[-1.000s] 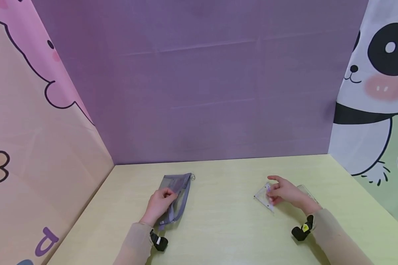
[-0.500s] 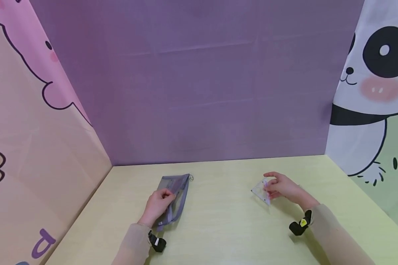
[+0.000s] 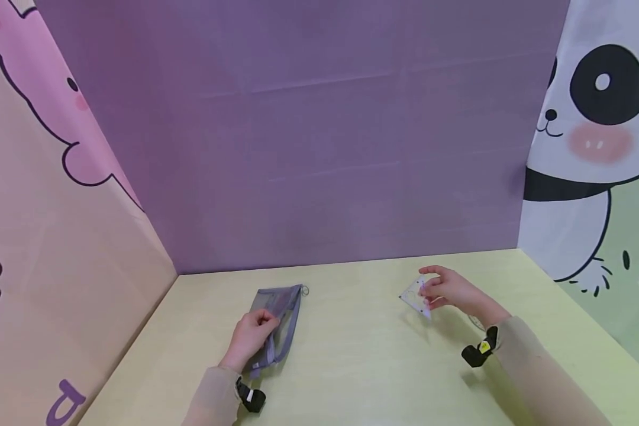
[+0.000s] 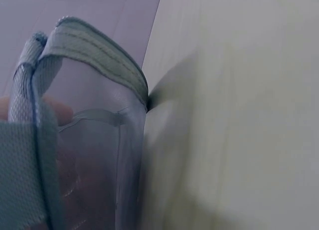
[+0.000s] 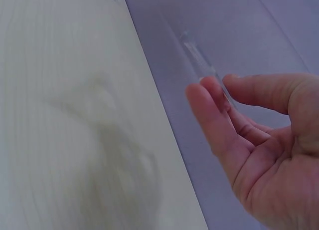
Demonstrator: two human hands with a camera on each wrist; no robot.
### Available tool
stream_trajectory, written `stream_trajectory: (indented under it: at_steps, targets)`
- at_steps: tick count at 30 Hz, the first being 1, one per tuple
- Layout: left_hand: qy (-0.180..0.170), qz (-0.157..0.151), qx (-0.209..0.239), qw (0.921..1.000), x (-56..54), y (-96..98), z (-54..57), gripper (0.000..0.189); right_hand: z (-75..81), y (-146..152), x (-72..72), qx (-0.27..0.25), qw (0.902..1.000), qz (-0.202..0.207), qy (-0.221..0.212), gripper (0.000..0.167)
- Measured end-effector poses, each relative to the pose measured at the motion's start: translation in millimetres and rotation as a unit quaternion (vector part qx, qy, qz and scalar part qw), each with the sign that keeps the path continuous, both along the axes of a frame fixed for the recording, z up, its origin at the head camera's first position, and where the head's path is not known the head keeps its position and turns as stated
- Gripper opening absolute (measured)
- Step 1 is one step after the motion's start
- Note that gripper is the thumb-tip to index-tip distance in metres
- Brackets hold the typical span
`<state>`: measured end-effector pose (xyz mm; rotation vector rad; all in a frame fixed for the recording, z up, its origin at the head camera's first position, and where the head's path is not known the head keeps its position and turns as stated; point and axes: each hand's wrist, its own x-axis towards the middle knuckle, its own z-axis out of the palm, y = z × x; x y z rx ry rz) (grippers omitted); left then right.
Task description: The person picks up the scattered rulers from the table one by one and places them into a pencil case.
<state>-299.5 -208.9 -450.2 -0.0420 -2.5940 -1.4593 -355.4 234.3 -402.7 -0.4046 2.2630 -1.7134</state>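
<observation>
In the head view my left hand (image 3: 251,336) grips a see-through grey-purple zip pouch (image 3: 287,331) by its upper side, left of centre on the table. Close up in the left wrist view, the pouch (image 4: 99,50) bulges at its fabric-edged mouth, and a finger shows behind the clear wall. Over on the right, my right hand (image 3: 449,291) pinches a transparent set square (image 3: 412,296) between thumb and fingers, raised off the table. The set square (image 5: 197,55) appears nearly edge-on in the right wrist view, beyond the fingertips of the right hand (image 5: 264,135).
A clear, curved piece with markings (image 3: 475,322) lies on the table (image 3: 346,343), partly hidden by the right wrist. Behind the table stands a purple backdrop (image 3: 298,148), with printed cloth walls on both sides.
My right hand has lifted the set square off the table, moving slightly up and away from the curved clear piece. My left hand keeps its hold on the pouch. The head view has shifted a little.
</observation>
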Motion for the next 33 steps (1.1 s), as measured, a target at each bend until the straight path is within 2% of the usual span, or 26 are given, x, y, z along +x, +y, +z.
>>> stream_trajectory:
  at_steps: [5,18,23,33]
  targets:
    - [0.003,-0.003,0.001,1.0,0.4,-0.5,-0.7,0.011,-6.6,-7.6,-4.9,-0.017,0.9998,0.01,-0.009,0.067]
    - [0.009,-0.005,0.007,0.9999,-0.3,-0.8,-4.4,0.01,-35.8,-57.8,-16.7,-0.057,0.9967,0.039,-0.042,0.063]
    - [0.008,-0.001,0.003,1.0,-0.9,-1.2,-5.3,0.01,-42.5,-74.9,-22.0,-0.058,0.9962,0.042,-0.05,0.062]
    - [0.002,0.002,0.004,1.0,-1.8,-0.7,-5.9,0.01,-53.0,-108.2,-31.4,-0.1,0.9917,0.054,-0.06,0.06]
